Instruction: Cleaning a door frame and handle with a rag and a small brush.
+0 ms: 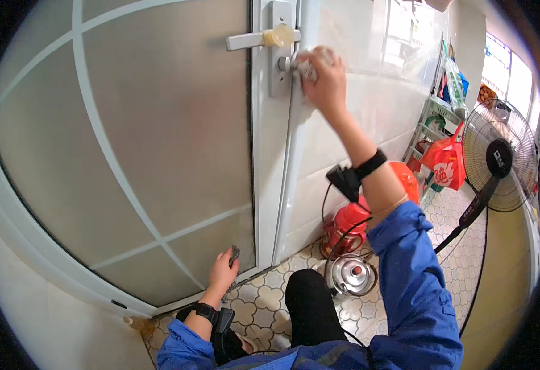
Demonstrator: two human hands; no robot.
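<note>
My right hand (328, 83) is raised beside the door lock, its fingers closed on a crumpled whitish-grey cloth (307, 65). The cloth presses against the white door frame (293, 160), right of the lock knob (284, 63). Just above is the white lever handle (245, 41), with a yellowish piece wrapped round its base. Low by the frosted glass door (171, 123), my left hand (222, 273) grips a dark grey, rough-looking cloth (235, 253). Part of that cloth hangs below the hand. The left fingertips are partly hidden.
A metal kettle (352, 275) and a red thermos-like container (349, 223) stand on the patterned tile floor (254, 302), right of my knee. Farther right are a standing fan (498, 157), a red bag (446, 161) and a shelf rack (433, 120). White tiles (369, 111) cover the wall.
</note>
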